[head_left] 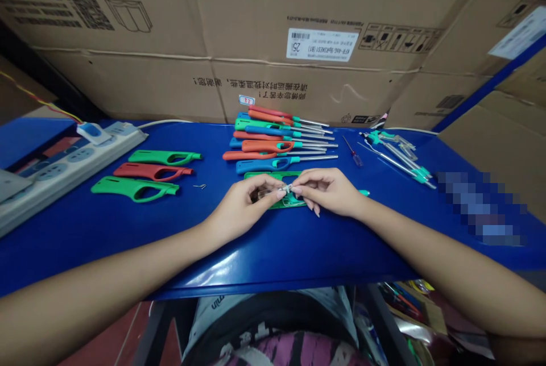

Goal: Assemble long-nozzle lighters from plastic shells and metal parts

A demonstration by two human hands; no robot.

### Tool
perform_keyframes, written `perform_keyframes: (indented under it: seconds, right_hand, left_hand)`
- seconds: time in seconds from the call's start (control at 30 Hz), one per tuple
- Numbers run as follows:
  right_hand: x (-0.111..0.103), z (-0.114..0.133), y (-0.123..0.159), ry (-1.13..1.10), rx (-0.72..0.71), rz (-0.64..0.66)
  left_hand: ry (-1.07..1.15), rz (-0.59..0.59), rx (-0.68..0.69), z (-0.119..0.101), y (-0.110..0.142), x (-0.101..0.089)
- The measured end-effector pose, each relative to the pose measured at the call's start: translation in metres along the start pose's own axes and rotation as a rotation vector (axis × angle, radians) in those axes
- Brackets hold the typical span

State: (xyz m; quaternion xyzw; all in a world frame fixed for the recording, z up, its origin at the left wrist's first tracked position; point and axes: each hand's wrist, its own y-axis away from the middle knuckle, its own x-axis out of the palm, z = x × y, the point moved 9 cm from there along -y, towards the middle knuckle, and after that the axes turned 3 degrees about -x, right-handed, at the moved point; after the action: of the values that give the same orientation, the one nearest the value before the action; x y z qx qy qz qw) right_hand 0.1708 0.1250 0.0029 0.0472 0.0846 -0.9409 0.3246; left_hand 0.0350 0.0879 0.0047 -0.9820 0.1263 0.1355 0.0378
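My left hand point(245, 204) and my right hand point(328, 191) meet over a green lighter shell point(273, 176) lying flat on the blue table point(273, 246). Both hands pinch a small clear and metal part point(286, 189) between fingertips, just above the shell. Most of the shell is hidden under my fingers. Behind my hands lies a stack of several long-nosed lighters point(277, 138) in red, blue and green, metal tubes pointing right.
Three empty handle shells, two green point(164, 157) and one red point(151, 171), lie at the left. A white power strip point(63, 164) sits at far left. A small screwdriver point(354, 153) and loose teal-tipped metal tubes point(398, 156) lie right. Cardboard boxes point(273, 30) wall the back.
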Motion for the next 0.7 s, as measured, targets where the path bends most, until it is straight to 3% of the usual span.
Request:
perform_keyframes:
  seconds: [0.33,0.7]
  right_hand:
    - [-0.003,0.012,0.000,0.084,-0.089,0.010]
    - [-0.004,0.011,-0.001,0.086,-0.094,0.017]
  left_hand:
    - [-0.050,-0.024,0.026,-0.001,-0.001,-0.003]
    - [-0.080,-0.008,0.036,-0.001,0.000,-0.001]
